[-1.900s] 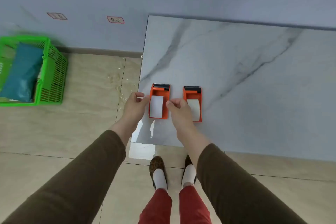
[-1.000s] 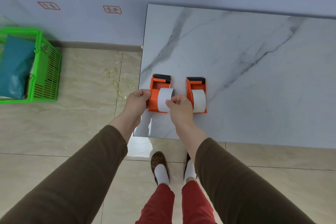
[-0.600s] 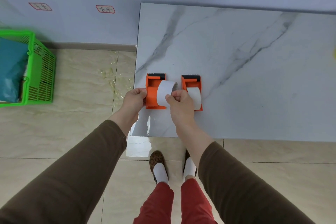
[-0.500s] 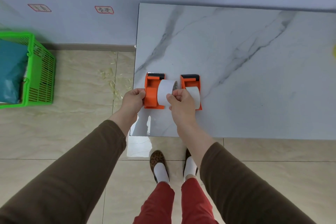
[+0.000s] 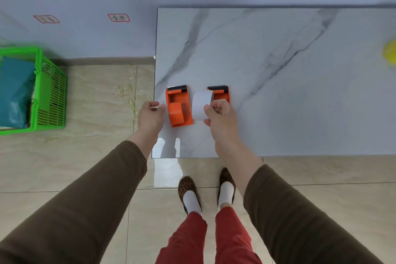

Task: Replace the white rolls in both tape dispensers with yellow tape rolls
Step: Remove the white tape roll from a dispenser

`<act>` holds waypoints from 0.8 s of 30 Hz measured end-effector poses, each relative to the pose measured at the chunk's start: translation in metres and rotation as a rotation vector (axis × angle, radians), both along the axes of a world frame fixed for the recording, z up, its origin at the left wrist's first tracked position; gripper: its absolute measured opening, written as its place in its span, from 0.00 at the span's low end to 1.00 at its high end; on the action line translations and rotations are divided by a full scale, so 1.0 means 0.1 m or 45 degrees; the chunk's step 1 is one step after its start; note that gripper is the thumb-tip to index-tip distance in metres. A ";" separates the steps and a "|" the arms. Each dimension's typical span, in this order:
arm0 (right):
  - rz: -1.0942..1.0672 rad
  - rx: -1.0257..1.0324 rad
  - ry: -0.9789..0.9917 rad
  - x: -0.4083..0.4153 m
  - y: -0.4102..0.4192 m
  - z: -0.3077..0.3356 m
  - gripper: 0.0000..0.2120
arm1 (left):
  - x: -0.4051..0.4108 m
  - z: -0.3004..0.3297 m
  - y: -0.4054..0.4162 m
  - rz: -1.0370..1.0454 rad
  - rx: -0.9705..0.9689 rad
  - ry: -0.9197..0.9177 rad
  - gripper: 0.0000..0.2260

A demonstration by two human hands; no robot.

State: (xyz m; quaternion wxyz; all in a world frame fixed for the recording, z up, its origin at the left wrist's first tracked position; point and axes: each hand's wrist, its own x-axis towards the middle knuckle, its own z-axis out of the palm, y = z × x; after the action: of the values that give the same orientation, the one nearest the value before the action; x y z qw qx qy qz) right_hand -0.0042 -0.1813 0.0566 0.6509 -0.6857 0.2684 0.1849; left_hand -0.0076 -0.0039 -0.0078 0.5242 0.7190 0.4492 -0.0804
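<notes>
Two orange tape dispensers stand side by side near the front left corner of the marble table point(image 5: 278, 70). The left dispenser point(image 5: 179, 106) has no roll in it; its orange hub shows. My right hand point(image 5: 220, 117) grips a white roll point(image 5: 201, 103) held just to the right of that dispenser. The right dispenser point(image 5: 219, 93) is partly hidden behind this roll and my hand. My left hand point(image 5: 151, 113) rests against the left dispenser's left side, fingers curled. A blurred yellow object point(image 5: 390, 53) lies at the table's far right edge.
A green plastic basket point(image 5: 48, 96) with a teal bag point(image 5: 15, 92) inside stands on the tiled floor at the left. The wall runs along the back with two small labels. My feet stand below the table's front edge.
My right hand has lifted the white roll out of the left dispenser and moved it to the right. The left hand stays beside the dispenser. The camera has shifted slightly rightward.
</notes>
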 end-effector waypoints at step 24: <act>-0.519 0.080 -0.080 -0.17 -2.37 0.15 0.03 | 0.28 0.78 -2.84 -0.766 -0.658 -0.217 0.10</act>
State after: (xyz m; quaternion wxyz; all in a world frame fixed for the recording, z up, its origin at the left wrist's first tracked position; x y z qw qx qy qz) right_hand -0.0215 -0.4186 0.0720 0.7039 -0.6020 0.3753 0.0360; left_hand 0.0209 -0.2875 0.0706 0.6761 0.6670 0.1388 -0.2805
